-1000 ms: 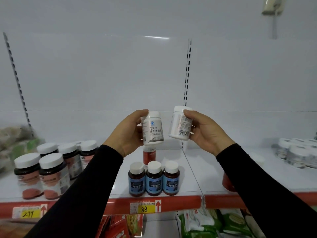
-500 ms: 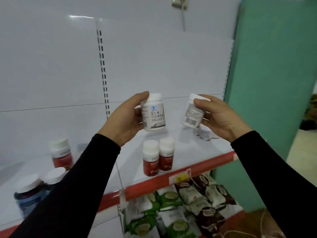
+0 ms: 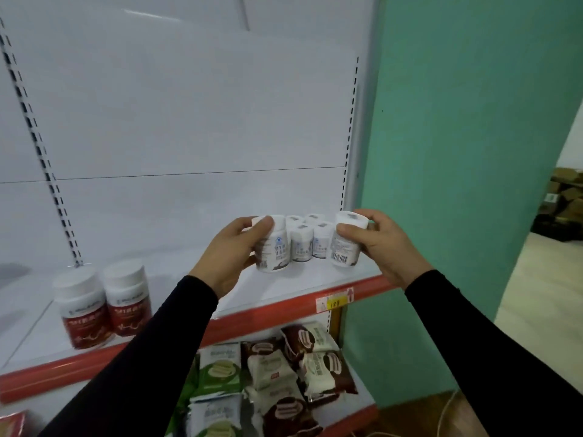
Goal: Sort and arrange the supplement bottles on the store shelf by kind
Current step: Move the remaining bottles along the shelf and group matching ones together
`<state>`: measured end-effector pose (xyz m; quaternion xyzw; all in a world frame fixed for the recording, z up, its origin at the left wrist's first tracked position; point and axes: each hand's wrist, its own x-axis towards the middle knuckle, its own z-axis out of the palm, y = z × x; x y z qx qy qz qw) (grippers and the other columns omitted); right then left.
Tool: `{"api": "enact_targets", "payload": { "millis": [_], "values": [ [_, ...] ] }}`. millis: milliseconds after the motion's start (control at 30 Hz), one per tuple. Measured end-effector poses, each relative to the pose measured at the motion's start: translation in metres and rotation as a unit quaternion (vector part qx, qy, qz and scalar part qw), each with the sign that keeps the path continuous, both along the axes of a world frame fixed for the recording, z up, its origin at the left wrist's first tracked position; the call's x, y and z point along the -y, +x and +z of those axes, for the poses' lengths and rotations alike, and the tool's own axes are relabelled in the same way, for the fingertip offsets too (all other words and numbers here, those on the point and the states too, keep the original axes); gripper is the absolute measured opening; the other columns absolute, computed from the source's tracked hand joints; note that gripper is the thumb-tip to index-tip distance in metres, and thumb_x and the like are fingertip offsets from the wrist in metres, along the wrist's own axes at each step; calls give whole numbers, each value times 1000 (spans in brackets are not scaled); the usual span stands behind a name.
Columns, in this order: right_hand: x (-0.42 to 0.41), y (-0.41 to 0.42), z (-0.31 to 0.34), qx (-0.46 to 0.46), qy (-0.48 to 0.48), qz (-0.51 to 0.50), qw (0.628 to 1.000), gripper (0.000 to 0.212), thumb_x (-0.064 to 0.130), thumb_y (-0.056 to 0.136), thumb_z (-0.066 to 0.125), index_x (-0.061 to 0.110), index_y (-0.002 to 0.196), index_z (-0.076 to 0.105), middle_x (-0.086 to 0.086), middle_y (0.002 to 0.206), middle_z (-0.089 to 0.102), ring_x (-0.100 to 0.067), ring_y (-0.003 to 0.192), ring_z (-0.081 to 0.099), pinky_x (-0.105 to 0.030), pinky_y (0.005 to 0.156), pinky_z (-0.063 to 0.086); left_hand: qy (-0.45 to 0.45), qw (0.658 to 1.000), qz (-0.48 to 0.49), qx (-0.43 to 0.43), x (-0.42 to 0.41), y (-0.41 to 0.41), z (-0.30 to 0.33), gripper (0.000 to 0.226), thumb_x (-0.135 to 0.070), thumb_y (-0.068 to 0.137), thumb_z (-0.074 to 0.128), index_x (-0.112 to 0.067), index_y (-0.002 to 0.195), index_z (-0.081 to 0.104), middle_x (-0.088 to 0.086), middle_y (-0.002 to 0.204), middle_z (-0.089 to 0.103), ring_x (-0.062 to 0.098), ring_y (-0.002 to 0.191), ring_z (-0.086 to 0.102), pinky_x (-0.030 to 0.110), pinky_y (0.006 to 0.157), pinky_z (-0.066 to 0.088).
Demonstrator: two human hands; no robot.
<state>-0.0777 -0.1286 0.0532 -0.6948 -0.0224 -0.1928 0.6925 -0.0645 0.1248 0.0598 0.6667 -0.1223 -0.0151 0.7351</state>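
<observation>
Gripping white bottles: left hand one, right hand another.

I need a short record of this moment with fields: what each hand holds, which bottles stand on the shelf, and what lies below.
left hand: grips a white bottle, upright
right hand: grips a second white bottle, barcode facing the camera
behind them: group of same white bottles standing on the shelf
shelf left: two red-label bottles, side by side
shelf below: snack packets
</observation>
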Motion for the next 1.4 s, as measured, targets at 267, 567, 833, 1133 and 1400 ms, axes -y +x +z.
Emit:
{"api": "enact_targets", "payload": {
  "millis": [267,567,833,1133,1400],
  "values": [
    [-1,52,-40,22,-110,31,993,28,16,78,81,28,99,67,17,89,72,8,79,67,-9,63,50,100,991,84,3,32,33,-36,36,-26,87,72,-7,115,61,12,108,68,28,98,68,47,92,55],
    [-11,80,-64,28,-141,53,988,29,16,78,81,32,96,65,14,95,74,-5,90,69,-23,79,56,186,973,130,28,54,53,-54,32,-35,84,73,-18,107,61,-8,95,64,4,81,63,16,57,43],
    [-4,91,-72,39,-159,104,981,28,26,78,78,36,99,64,18,99,73,1,92,68,-21,78,55,155,969,195,12,70,57,-61,33,-36,84,72,-19,110,60,-6,100,66,7,86,64,22,61,46],
    [11,98,-72,44,-151,99,983,35,34,78,79,34,107,59,21,97,68,10,89,63,-8,71,47,165,960,225,16,74,49,-56,46,-47,84,69,-25,120,51,-7,107,60,4,92,59,21,71,44],
    [-50,80,5,179,-56,94,978,19,45,85,66,34,100,65,15,99,67,1,91,64,-13,75,51,146,933,307,120,8,-4,-6,41,-49,93,53,-28,128,57,-13,120,62,4,112,58,25,93,46]
  ]
}}
